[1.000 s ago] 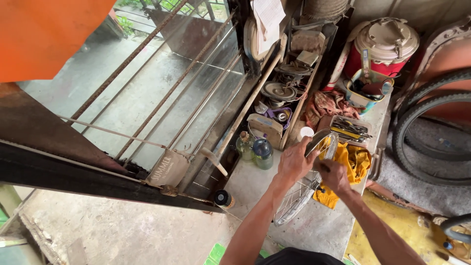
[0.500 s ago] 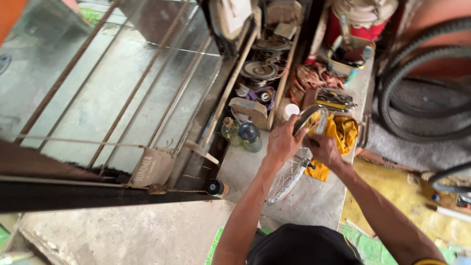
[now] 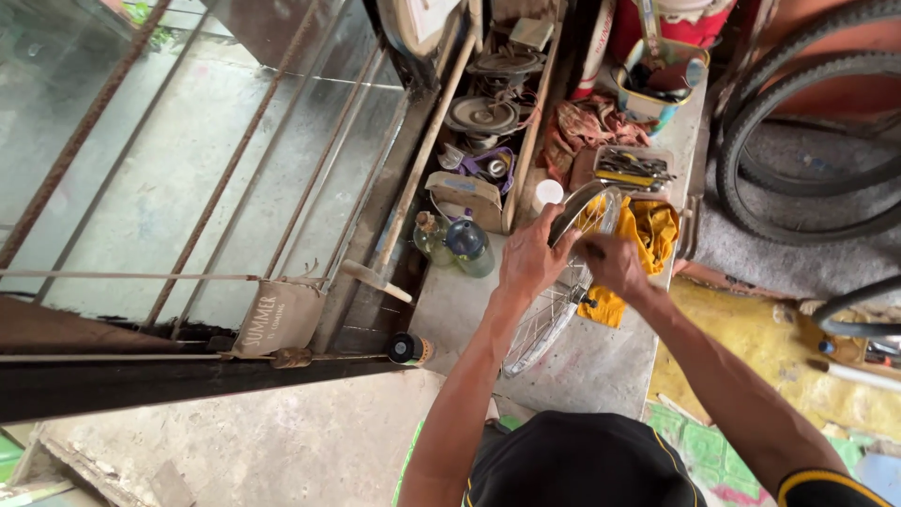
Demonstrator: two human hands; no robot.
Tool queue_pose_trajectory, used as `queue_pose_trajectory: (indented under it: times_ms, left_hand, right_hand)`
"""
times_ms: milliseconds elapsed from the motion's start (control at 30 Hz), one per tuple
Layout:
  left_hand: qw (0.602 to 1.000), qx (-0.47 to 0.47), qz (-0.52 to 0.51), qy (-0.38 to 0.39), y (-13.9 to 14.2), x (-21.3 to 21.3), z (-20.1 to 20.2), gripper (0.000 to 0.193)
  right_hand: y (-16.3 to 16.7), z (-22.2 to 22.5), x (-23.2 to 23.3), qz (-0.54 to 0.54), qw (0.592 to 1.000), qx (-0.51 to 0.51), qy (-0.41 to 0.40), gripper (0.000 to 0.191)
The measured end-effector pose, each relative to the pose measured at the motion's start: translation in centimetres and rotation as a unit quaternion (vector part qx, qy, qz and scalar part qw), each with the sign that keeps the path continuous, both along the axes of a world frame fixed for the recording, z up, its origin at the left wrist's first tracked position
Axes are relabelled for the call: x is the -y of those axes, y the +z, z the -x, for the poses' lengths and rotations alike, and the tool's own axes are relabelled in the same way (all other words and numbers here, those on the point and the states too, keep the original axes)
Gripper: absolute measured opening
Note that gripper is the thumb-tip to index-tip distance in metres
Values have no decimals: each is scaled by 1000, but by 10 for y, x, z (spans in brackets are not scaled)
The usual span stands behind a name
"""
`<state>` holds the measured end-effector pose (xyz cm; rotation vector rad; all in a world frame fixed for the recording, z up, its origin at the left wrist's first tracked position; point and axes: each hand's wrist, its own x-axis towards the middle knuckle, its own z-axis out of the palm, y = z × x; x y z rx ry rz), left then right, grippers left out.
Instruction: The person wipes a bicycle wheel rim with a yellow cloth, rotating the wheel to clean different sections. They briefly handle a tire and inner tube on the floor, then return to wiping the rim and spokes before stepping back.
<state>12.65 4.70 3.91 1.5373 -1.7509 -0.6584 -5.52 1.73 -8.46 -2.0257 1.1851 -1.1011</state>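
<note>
A spoked bicycle wheel point(image 3: 554, 291) stands tilted on its rim on the grey surface point(image 3: 601, 361) at the centre of the frame, its top toward the upper right and its lower arc toward the bottom centre. The left hand point(image 3: 530, 258) is laid over the upper left of the rim, fingers curled around it in a closed grip. The right hand point(image 3: 615, 266) sits just to the right, near the hub and axle, fingers bent in; its grip looks closed on something at the spokes, but what exactly it pinches cannot be told.

Behind the wheel, touching or just beside it, a yellow cloth point(image 3: 648, 235) is bunched on the surface. Above the cloth, a shallow tray of hand tools point(image 3: 633, 169) holds wrenches and pliers. To the left of the left hand stand a small glass bottle point(image 3: 430, 237) and a bottle with a blue cap point(image 3: 469, 246), side by side. A small white round lid point(image 3: 548, 192) lies just above the hand. A dark spray can point(image 3: 410, 349) lies on its side at the surface's left edge.

At the upper centre, a narrow shelf is crowded with metal discs point(image 3: 481, 115) and a reddish rag point(image 3: 587, 127). Black bicycle tyres point(image 3: 798, 188) lean at the upper right. A barred glass window point(image 3: 188, 160) fills the left of the frame.
</note>
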Motion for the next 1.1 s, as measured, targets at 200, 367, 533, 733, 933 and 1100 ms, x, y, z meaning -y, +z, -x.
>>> queue_pose_trajectory:
  times_ms: [200,367,533,733,933,1100]
  left_hand:
    - [1000,-8,-20,-18,1,3,0,41]
    - [999,-29,3,-28,3,5,-9,42]
    - [999,-40,-15,-31,-5,15,-3,35]
    - [999,-24,-27,-15,-3,14,-2,36]
    - [996,-31,-82,-28,-2,15,3,40]
    - [995,-31,33,-88,-4,8,14,38]
  right_hand:
    - [1,6,22,40,999,-1,-23,7]
    - [-15,-2,-10,4,1000,-2,-4,11]
    - [-13,3,18,25,998,-16,-50,15]
    - [-9,-4,4,-25,998,-2,-64,20]
    - [-23,4,-31,-67,994,45,-76,20]
    - [-33,9,-49,-114,982,60,-141,26]
